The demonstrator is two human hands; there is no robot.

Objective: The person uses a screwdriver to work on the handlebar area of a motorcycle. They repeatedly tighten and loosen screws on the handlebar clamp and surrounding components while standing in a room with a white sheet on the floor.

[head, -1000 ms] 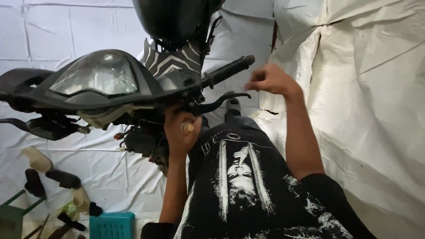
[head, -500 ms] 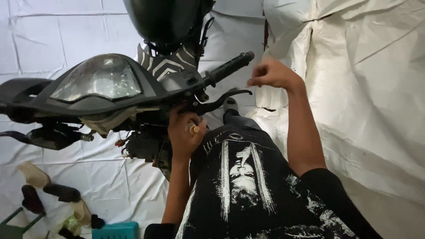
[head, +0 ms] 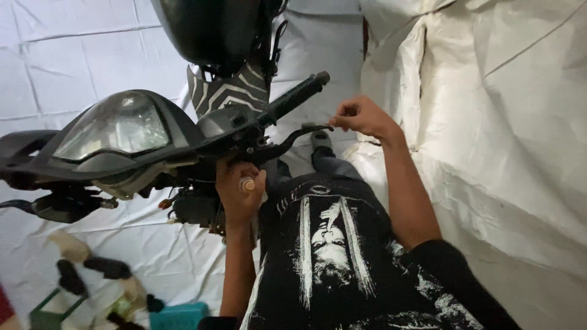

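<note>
R hand (head: 361, 116) pinches brake lever (head: 299, 135) tip; lever runs to 8 o'clock. L hand (head: 238, 186) clenched on a tool handle (head: 247, 184) under the bar.

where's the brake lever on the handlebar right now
In the head view the brake lever curves just below the black handlebar grip, right of the headlight. Its tip meets the right hand; the left hand is underneath.

The headlight lens (head: 113, 125) is clear, glossy plastic set in a smooth, semi-gloss black plastic cowl (head: 183, 131). The handlebar grip (head: 293, 96) is matt black rubber; the brake lever (head: 293, 137) is dark, matt-finished metal. The sheeting (head: 501, 122) is creased, matt white woven cloth.
</note>
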